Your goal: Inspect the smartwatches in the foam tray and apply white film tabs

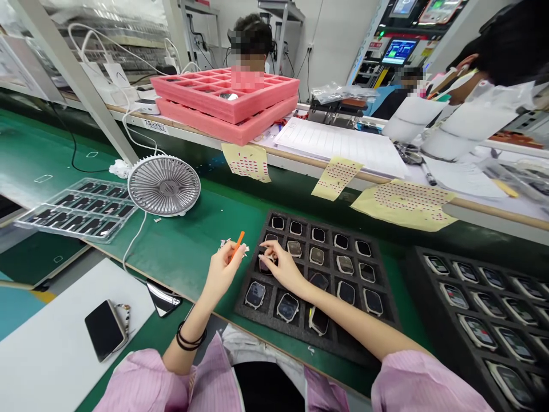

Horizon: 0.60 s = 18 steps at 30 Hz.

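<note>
My left hand (221,272) is closed round a thin orange stick (239,241), which points up and away from me. Small white scraps (226,244) show beside its fingers on the green bench. Over the left side of a black foam tray (269,309) is my right hand (283,268), fingers curled and thumb tucked in. Just beneath its fingertips lies a smartwatch (263,266), partly covered; whatever the fingers pinch is too small to make out. More smartwatches (287,307) sit face up in the tray's compartments.
A second foam tray of smartwatches (477,331) stands at the right. A grey fan (165,186), a clear tray of black parts (79,209) and a phone (105,330) are leftward. Pink foam trays (240,129) rest on the shelf; people sit beyond.
</note>
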Motion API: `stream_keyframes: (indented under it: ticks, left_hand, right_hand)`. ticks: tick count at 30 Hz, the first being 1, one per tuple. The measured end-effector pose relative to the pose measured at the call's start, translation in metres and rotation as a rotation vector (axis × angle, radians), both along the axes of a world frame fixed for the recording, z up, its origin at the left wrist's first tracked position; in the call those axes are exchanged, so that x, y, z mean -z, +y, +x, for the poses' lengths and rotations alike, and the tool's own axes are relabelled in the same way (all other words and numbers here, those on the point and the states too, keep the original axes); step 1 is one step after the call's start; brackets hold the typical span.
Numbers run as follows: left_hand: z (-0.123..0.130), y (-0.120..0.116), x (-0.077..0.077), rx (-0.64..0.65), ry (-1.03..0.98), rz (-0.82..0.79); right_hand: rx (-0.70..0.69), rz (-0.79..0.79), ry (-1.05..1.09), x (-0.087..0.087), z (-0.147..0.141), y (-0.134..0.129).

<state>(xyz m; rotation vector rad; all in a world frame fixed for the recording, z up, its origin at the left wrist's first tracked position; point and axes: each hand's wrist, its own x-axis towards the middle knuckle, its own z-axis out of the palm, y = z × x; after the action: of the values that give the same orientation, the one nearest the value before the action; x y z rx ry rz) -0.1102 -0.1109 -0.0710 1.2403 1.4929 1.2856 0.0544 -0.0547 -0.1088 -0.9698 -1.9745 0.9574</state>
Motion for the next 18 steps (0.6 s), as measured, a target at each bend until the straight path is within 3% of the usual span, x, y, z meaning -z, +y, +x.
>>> stream_keyframes:
  ticks: [4,7,9,13,18]
  left_hand:
    - [-0.006,0.003,0.004,0.009,0.088,0.003]
    - [-0.015,0.007,0.01,-0.012,0.3,-0.002]
    - [-0.021,0.009,0.014,-0.044,0.479,-0.045]
    - [-0.03,0.011,0.021,-0.078,0.735,-0.189]
    - [-0.027,0.01,0.023,-0.113,0.722,-0.152]
  right_hand:
    - [0.002,0.154,-0.133,-0.009,0.016,-0.002]
    - [0.067,0.396,-0.362,-0.022,0.037,-0.003]
    - [0.099,0.462,-0.481,-0.026,0.053,-0.006]
    - [0.125,0.539,-0.624,-0.021,0.074,-0.014]
    - [0.091,0.615,-0.798,-0.008,0.075,-0.025]
